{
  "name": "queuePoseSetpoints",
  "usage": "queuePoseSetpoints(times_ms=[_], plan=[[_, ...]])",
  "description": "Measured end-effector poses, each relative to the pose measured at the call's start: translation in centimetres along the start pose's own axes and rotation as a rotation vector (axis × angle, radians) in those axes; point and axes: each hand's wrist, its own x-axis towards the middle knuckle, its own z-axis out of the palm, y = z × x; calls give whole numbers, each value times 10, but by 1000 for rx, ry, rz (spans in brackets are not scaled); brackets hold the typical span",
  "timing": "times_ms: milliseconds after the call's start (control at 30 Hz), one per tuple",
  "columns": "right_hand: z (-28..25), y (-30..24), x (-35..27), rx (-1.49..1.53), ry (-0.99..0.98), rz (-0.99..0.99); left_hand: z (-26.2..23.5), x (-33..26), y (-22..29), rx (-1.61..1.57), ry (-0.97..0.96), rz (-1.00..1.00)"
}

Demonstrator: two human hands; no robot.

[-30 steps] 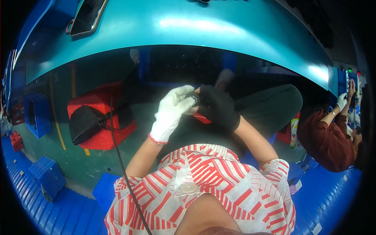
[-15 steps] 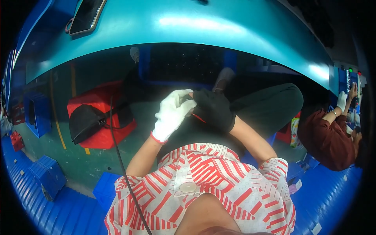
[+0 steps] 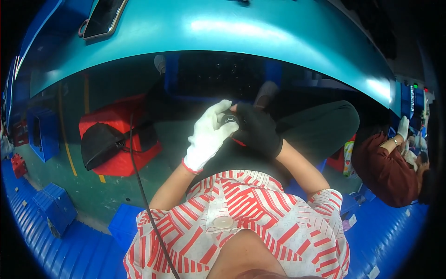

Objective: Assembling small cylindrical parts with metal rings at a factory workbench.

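Observation:
My left hand (image 3: 207, 136) wears a white glove and my right hand (image 3: 258, 131) a black one. Both meet in front of my chest, over my lap in dark trousers. Between the fingertips sits a small round dark part (image 3: 229, 119); the black-gloved fingers wrap around it and the white-gloved fingers press on it from the left. A bit of red shows under the right hand. Above the hands arches a glossy teal panel (image 3: 241, 32).
A red crate (image 3: 121, 116) with a black bag (image 3: 100, 144) on it stands on the green floor at left. Blue bins (image 3: 55, 207) lie at lower left. A black cable (image 3: 139, 186) runs down past my left arm. Another person in a dark red sleeve (image 3: 383, 169) works at right.
Both hands have shifted slightly upward and closer together around the small dark part; the white-gloved fingers have spread over it. Nothing else has moved.

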Motion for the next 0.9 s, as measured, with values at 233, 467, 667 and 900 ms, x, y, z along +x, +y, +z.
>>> queuePoseSetpoints(times_ms=[233, 467, 667, 900], plan=[[-3, 5, 2, -196, -77, -217, -6, 6, 7, 87, -49, -136], [-2, 4, -4, -21, -160, -68, -16, 14, 12, 147, -249, -184], [-6, 5, -5, 110, -123, 82, -2, 6, 4, -195, -99, -147], [-8, 4, 1, -144, -85, -179, 1, 0, 4, 211, -57, 23]])
